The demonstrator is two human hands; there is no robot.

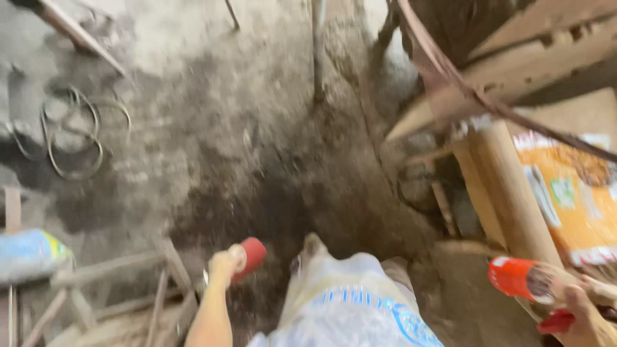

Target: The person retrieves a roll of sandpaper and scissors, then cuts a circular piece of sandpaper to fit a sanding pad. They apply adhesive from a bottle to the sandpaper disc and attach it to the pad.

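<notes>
Over a damp, dark dirt floor (257, 148), the left hand (223, 265) was closed around a small red cap (252, 256), held apart from the red-topped plastic bottle (524, 279) gripped in the right hand (581, 315) at the lower right. The step in hand looked like an uncapped bottle carried with its lid off; any next move would call for a steady view, since everything was blurred. Counted: one cap, one bottle, one white printed sack (350, 308) between the arms, one orange bag (572, 193), one wire coil (71, 135).
</notes>
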